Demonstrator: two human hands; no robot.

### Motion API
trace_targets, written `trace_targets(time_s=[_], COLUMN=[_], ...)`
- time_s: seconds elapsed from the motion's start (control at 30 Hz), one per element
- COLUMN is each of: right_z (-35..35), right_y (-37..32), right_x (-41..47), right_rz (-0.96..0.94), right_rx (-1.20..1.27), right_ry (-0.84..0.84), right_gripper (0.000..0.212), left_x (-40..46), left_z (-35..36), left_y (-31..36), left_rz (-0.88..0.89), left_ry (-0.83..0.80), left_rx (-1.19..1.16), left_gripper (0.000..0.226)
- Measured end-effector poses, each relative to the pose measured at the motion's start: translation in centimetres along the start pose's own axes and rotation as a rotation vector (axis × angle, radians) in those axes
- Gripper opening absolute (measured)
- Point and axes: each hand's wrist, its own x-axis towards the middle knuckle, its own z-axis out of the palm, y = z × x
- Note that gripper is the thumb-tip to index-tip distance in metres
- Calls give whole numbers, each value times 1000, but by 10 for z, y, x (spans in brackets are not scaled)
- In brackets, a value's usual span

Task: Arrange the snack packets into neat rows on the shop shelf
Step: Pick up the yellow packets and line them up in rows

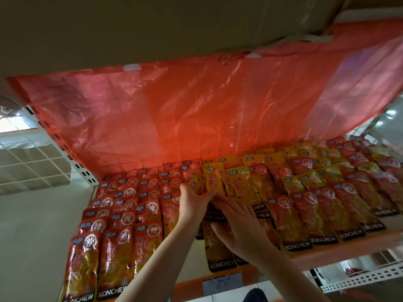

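Note:
Red snack packets [122, 216] marked KONCHEW lie in overlapping rows on the left of the shop shelf [340, 247]. Yellow packets [235, 182] fill the middle, and mixed red and yellow ones [327, 192] cover the right. My left hand [193, 203] grips the lower ends of a fanned bunch of yellow packets. Just below and to the right, my right hand [237, 227] presses flat with spread fingers on yellow packets in the same column. Both forearms reach up from the bottom of the view.
A red plastic sheet [196, 110] hangs behind the shelf. A cardboard box [152, 22] sits overhead on the upper shelf. A white slotted upright [65, 149] stands at the left with a wire grid [28, 162] beyond it. A price label holder [222, 282] hangs below the shelf edge.

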Motion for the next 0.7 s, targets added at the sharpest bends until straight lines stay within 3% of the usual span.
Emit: trace_targets(time_s=[0.13,0.4,0.5,0.7], right_z=[3,-25,-31,-34], right_y=[-4,15,24,25], right_x=[-1,1,1,6], right_rz=[-52,-12,12,74], right_rx=[50,200,200,340], right_ry=[-18,270,351,343], right_gripper=[49,24,22,27], left_x=[3,3,2,-8], left_z=[1,-16,-30,-51], left_y=[-3,3,10,33], left_rz=[-22,-3,12,123], left_ry=[24,13,23,54], left_rx=[-30,-210,-290,-457], left_gripper=[55,32,23,27])
